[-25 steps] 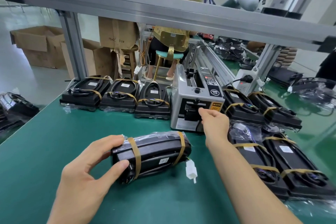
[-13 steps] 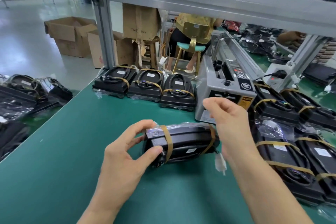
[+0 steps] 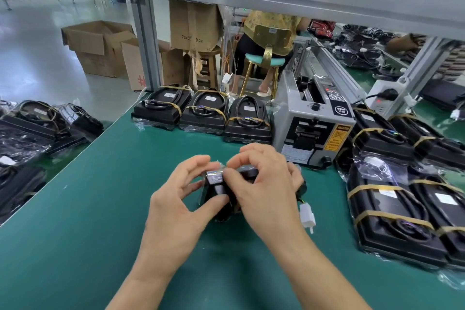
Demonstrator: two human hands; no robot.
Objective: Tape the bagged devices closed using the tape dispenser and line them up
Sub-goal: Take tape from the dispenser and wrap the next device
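Over on the far left, a heap of bagged devices [image 3: 37, 128] lies off the edge of the green table [image 3: 75, 209]. Along the table's back edge, three taped devices [image 3: 201, 116] sit side by side in a row, touching one another. Nearer the front, the left hand [image 3: 176, 206] curls its thumb and fingers round the left end of a black bagged device [image 3: 219, 184] that rests on the table. The right hand [image 3: 264, 184] comes over the top of the same device, its fingertips [image 3: 227, 172] pinching at the upper edge, beside the left hand's fingers. A white plug [image 3: 308, 216] on a short wire hangs out at the device's right end. Behind, the grey tape dispenser [image 3: 312, 128] stands just right of the row. Further right, more taped devices [image 3: 402, 204] lie packed close together.
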